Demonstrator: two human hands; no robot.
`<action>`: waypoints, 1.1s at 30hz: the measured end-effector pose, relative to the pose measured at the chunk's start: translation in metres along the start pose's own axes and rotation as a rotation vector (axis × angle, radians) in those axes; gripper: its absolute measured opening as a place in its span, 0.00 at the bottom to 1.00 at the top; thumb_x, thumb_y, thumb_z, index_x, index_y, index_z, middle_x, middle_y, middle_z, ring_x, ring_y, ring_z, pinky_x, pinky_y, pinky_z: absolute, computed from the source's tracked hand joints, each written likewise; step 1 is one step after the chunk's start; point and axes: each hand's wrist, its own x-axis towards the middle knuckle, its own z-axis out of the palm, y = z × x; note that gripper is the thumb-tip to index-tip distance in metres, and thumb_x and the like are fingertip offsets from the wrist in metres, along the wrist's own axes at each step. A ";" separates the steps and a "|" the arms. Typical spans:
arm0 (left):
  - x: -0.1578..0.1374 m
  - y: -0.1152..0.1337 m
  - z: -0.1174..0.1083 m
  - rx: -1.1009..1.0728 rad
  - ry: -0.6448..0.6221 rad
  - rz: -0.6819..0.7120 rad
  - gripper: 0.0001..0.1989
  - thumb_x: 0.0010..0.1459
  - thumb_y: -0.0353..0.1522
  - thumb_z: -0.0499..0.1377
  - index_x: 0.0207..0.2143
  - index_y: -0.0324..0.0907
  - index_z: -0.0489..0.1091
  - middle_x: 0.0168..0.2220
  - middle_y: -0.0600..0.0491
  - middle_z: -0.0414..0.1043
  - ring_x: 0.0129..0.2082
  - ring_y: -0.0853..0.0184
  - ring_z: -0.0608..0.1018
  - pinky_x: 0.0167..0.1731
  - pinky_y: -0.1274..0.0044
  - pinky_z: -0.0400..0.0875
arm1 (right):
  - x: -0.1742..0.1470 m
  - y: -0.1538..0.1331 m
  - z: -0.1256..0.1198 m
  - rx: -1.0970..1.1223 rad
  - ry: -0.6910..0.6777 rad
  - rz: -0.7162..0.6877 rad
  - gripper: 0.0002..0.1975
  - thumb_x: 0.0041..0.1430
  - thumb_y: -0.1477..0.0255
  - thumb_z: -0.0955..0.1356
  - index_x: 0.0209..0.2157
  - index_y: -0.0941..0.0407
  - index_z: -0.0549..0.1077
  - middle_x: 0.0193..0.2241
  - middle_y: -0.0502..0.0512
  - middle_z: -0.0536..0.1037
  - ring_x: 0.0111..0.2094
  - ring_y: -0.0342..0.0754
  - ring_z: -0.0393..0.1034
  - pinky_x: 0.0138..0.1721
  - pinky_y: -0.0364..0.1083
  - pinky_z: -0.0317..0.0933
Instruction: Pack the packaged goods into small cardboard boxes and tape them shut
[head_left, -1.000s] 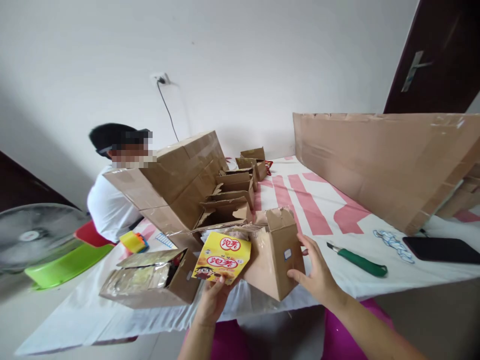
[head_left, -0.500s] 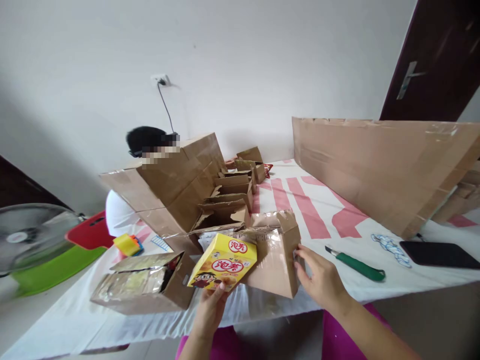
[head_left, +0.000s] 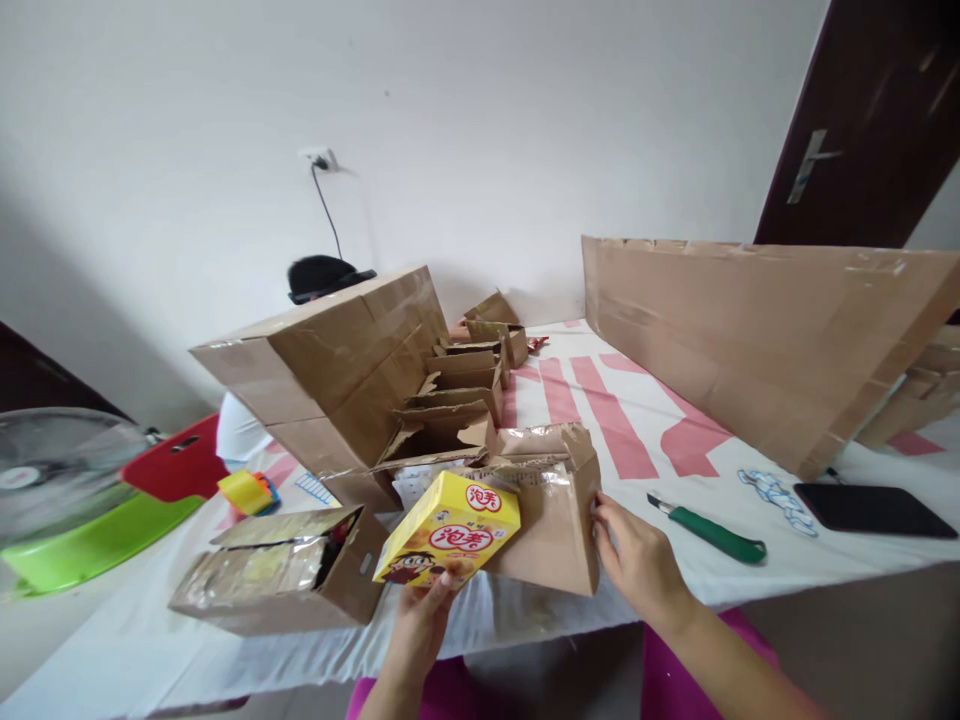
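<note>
My left hand (head_left: 421, 620) grips a yellow snack box (head_left: 454, 528) with red lettering by its lower edge, thumb on the front. The box is tilted and overlaps the left part of an open cardboard box (head_left: 551, 535) at the table's front edge. My right hand (head_left: 641, 555) is closed on the right side of that cardboard box; some fingertips are hidden. Crumpled printed paper (head_left: 420, 482) shows behind the yellow box. To the left lies a taped cardboard carton (head_left: 262, 590) with something dark and red inside.
Open cardboard boxes (head_left: 465, 378) line a tall cardboard panel (head_left: 360, 380), with a person in a dark cap (head_left: 326, 278) behind it. A green utility knife (head_left: 716, 535), a phone (head_left: 874, 508) and another large cardboard panel (head_left: 750, 340) are at right. A fan (head_left: 67, 490) stands left.
The yellow box has turned slightly and shifted a little to the right in my left hand. My right hand stays at the cardboard box's side. The person's cap has moved right.
</note>
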 end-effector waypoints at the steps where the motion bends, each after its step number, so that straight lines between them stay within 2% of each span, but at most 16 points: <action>1: 0.000 0.000 0.000 -0.001 0.005 0.003 0.23 0.41 0.37 0.73 0.42 0.45 0.76 0.41 0.51 0.80 0.44 0.55 0.80 0.45 0.68 0.76 | 0.000 0.001 0.000 -0.005 -0.004 0.001 0.11 0.60 0.77 0.61 0.41 0.52 0.72 0.46 0.60 0.80 0.39 0.55 0.79 0.37 0.51 0.73; 5: 0.000 -0.001 0.001 0.012 0.025 0.011 0.25 0.39 0.37 0.73 0.43 0.43 0.75 0.41 0.49 0.80 0.44 0.52 0.80 0.44 0.66 0.77 | -0.001 0.005 0.002 0.029 0.026 0.041 0.11 0.59 0.77 0.61 0.40 0.52 0.71 0.43 0.59 0.81 0.38 0.54 0.79 0.38 0.50 0.72; 9: -0.001 0.000 0.006 0.024 0.050 0.034 0.29 0.37 0.39 0.74 0.44 0.42 0.75 0.41 0.47 0.80 0.44 0.51 0.80 0.45 0.63 0.76 | -0.003 0.017 0.008 0.271 0.042 0.296 0.07 0.61 0.73 0.61 0.38 0.52 0.69 0.37 0.56 0.82 0.37 0.53 0.79 0.36 0.49 0.73; 11: -0.001 0.001 0.006 0.026 0.055 0.040 0.28 0.37 0.39 0.73 0.42 0.41 0.76 0.40 0.48 0.80 0.44 0.51 0.80 0.47 0.62 0.75 | -0.004 0.026 0.013 0.454 0.070 0.435 0.05 0.63 0.70 0.61 0.35 0.52 0.67 0.36 0.57 0.82 0.36 0.52 0.80 0.34 0.48 0.73; 13: 0.000 0.001 0.005 0.035 0.041 0.027 0.25 0.38 0.39 0.73 0.40 0.41 0.76 0.39 0.48 0.81 0.44 0.51 0.80 0.48 0.61 0.74 | -0.005 0.033 0.015 0.569 0.092 0.497 0.07 0.64 0.67 0.60 0.34 0.52 0.67 0.36 0.58 0.82 0.34 0.52 0.80 0.32 0.48 0.74; 15: 0.001 0.000 0.002 0.059 0.019 -0.004 0.24 0.37 0.39 0.74 0.38 0.41 0.77 0.39 0.47 0.81 0.44 0.51 0.80 0.49 0.62 0.74 | -0.009 0.036 0.014 0.586 0.072 0.487 0.07 0.63 0.67 0.62 0.34 0.53 0.69 0.37 0.59 0.82 0.34 0.52 0.80 0.34 0.48 0.74; 17: 0.002 -0.002 0.001 0.090 0.005 -0.037 0.25 0.35 0.39 0.74 0.37 0.40 0.77 0.40 0.47 0.81 0.45 0.51 0.80 0.49 0.62 0.74 | -0.014 0.036 0.011 0.551 0.009 0.418 0.06 0.59 0.70 0.65 0.37 0.53 0.72 0.40 0.59 0.82 0.38 0.53 0.79 0.39 0.49 0.74; 19: 0.002 -0.004 0.002 0.110 0.007 -0.040 0.26 0.34 0.40 0.74 0.38 0.40 0.78 0.40 0.46 0.81 0.45 0.50 0.79 0.49 0.63 0.73 | -0.020 0.035 0.009 0.495 -0.050 0.344 0.11 0.56 0.73 0.66 0.42 0.53 0.73 0.44 0.58 0.81 0.42 0.53 0.77 0.42 0.49 0.73; 21: 0.000 -0.006 0.007 0.111 0.015 -0.012 0.27 0.35 0.40 0.74 0.40 0.40 0.77 0.40 0.47 0.81 0.47 0.49 0.79 0.50 0.63 0.73 | -0.025 0.035 0.010 0.437 -0.064 0.324 0.15 0.54 0.75 0.66 0.45 0.54 0.73 0.44 0.58 0.81 0.41 0.52 0.77 0.41 0.49 0.73; 24: -0.003 -0.007 0.013 0.112 0.006 0.017 0.30 0.36 0.41 0.74 0.43 0.42 0.76 0.41 0.48 0.81 0.48 0.48 0.78 0.50 0.63 0.74 | -0.029 0.039 0.015 0.404 -0.033 0.372 0.13 0.55 0.74 0.65 0.43 0.54 0.73 0.38 0.56 0.82 0.36 0.52 0.77 0.39 0.49 0.72; 28: -0.004 -0.006 0.015 0.140 -0.030 -0.010 0.31 0.36 0.42 0.74 0.44 0.41 0.76 0.41 0.47 0.81 0.47 0.48 0.79 0.50 0.61 0.73 | -0.029 0.049 0.026 0.396 0.005 0.408 0.07 0.55 0.73 0.64 0.35 0.53 0.73 0.33 0.57 0.81 0.35 0.53 0.77 0.39 0.51 0.71; 30: -0.005 -0.006 0.015 0.158 -0.008 -0.008 0.31 0.36 0.43 0.73 0.44 0.41 0.76 0.41 0.47 0.80 0.48 0.48 0.78 0.51 0.62 0.73 | -0.030 0.055 0.031 0.396 0.034 0.445 0.05 0.58 0.71 0.63 0.33 0.53 0.70 0.30 0.56 0.81 0.31 0.52 0.77 0.34 0.50 0.71; 33: -0.007 -0.007 0.013 0.188 0.042 -0.003 0.33 0.35 0.44 0.73 0.45 0.42 0.75 0.42 0.48 0.80 0.49 0.48 0.78 0.52 0.63 0.72 | -0.032 0.067 0.035 0.371 0.085 0.512 0.10 0.64 0.66 0.58 0.32 0.52 0.66 0.24 0.53 0.79 0.23 0.49 0.75 0.26 0.48 0.70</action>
